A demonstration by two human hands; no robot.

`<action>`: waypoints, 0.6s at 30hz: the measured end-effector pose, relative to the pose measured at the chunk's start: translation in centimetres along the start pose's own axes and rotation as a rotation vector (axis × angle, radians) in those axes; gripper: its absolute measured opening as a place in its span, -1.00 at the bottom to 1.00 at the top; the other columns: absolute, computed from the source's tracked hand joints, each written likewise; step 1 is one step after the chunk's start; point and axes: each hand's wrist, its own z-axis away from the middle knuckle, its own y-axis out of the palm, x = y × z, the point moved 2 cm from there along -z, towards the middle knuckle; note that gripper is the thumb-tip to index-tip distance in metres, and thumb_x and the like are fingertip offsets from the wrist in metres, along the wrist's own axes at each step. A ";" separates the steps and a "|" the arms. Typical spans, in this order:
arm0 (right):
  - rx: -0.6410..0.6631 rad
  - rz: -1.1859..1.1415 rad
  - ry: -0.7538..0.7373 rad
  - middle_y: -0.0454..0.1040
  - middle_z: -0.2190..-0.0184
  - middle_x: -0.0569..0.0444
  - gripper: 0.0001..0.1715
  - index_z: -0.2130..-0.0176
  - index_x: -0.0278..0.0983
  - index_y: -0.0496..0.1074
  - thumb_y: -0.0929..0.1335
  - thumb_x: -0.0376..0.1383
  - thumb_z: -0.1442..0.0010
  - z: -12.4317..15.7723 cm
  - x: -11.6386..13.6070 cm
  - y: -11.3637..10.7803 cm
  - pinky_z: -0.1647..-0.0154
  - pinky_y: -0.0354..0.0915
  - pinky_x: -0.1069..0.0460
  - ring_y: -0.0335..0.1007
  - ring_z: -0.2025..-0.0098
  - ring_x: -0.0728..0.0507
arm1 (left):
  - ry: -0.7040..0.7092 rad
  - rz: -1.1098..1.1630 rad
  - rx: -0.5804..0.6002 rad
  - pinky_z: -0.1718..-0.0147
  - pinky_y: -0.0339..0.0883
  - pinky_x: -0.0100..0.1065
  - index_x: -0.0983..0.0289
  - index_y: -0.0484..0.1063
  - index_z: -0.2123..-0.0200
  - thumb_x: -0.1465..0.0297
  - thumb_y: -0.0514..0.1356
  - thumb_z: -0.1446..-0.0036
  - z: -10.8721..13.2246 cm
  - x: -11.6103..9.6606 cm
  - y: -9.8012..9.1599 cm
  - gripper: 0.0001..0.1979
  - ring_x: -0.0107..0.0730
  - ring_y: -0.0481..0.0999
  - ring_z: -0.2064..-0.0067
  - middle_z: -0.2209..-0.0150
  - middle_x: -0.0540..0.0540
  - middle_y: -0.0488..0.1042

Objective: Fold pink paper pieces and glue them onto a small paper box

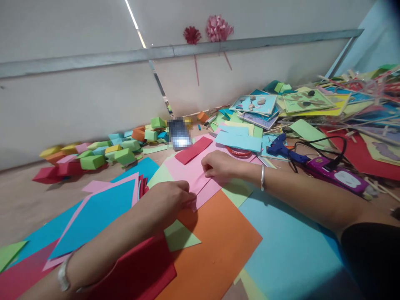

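A pink paper sheet (208,192) lies on top of overlapping coloured sheets, with a folded edge or strip between my hands. My left hand (175,198) pinches the near left end of that pink paper. Farther up the same edge, my right hand (218,164) is curled closed on the pink paper. Just beyond them rests a red paper strip (193,150). Light blue strips (239,140) lie to the right, over red scissor handles (239,153). An orange sheet (215,237) spreads out below my hands.
Folded paper blocks (93,161) line the back left, beside a blurred phone (179,134). Blue and pink sheets (96,212) are stacked left. At right are a blue glue gun (286,151), a purple power strip (337,175) and framed pictures (254,104). Paper flowers (218,28) hang behind.
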 end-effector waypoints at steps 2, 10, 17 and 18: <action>0.021 -0.064 -0.009 0.48 0.50 0.11 -0.86 0.52 -0.29 0.44 0.45 -0.45 0.00 -0.1 -0.3 -0.2 0.48 0.06 0.08 0.28 0.44 -0.02 | 0.032 -0.072 0.013 0.54 -0.01 -0.38 0.17 0.57 0.39 0.55 0.02 -0.06 0.0 0.1 -0.1 -0.68 -0.42 0.37 0.51 0.45 0.04 0.44; 0.123 -0.087 0.040 0.51 0.44 0.09 -0.89 0.48 -0.33 0.44 0.44 -0.43 -0.05 0.0 0.4 -1.1 0.45 0.05 0.09 0.29 0.41 0.00 | 0.039 -0.319 -0.062 0.60 -0.21 -0.36 0.19 0.49 0.36 0.59 -0.04 -0.09 -0.9 0.4 1.0 -0.67 -0.42 0.29 0.54 0.51 0.01 0.39; 0.111 -0.099 0.000 0.51 0.47 0.08 -0.91 0.49 -0.35 0.47 0.43 -0.48 -0.02 0.0 0.2 -1.2 0.44 0.08 0.11 0.27 0.43 0.01 | 0.085 -0.429 -0.146 0.60 -0.18 -0.33 0.25 0.46 0.24 0.47 -0.10 -0.28 -0.5 -0.1 1.9 -0.68 -0.39 0.33 0.48 0.47 0.04 0.39; 0.115 -0.116 -0.001 0.50 0.48 0.09 -0.91 0.49 -0.36 0.47 0.42 -0.49 -0.01 0.0 0.1 -1.2 0.44 0.09 0.11 0.28 0.44 0.02 | 0.069 -0.432 -0.155 0.60 -0.16 -0.33 0.25 0.45 0.19 0.42 -0.11 -0.31 -0.5 -0.2 1.9 -0.68 -0.38 0.33 0.47 0.46 0.04 0.39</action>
